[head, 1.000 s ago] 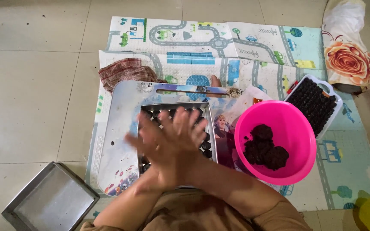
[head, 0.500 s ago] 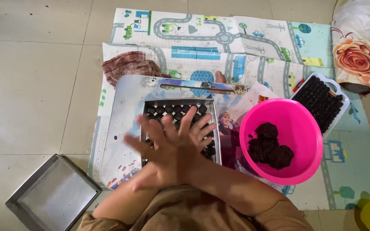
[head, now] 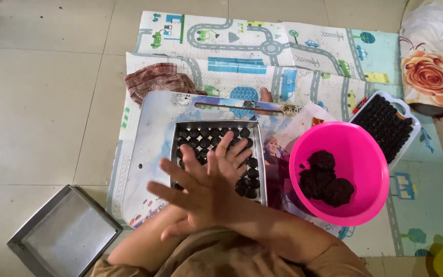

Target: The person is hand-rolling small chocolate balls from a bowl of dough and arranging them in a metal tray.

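At far left I see an empty metal tray point(head: 65, 233) on the floor tiles. Next, my left hand point(head: 190, 192) and right hand point(head: 221, 177) are pressed palm to palm, fingers spread apart; whether anything lies between them I cannot tell. They hover over the tray of dark balls point(head: 216, 136) on the board point(head: 149, 128). Right of it stands a pink bowl point(head: 355, 149) holding dark lumps point(head: 326, 179).

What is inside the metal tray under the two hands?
The metal tray holds rows of small dark balls. The crossed hands cover its near part, so the count there is hidden.
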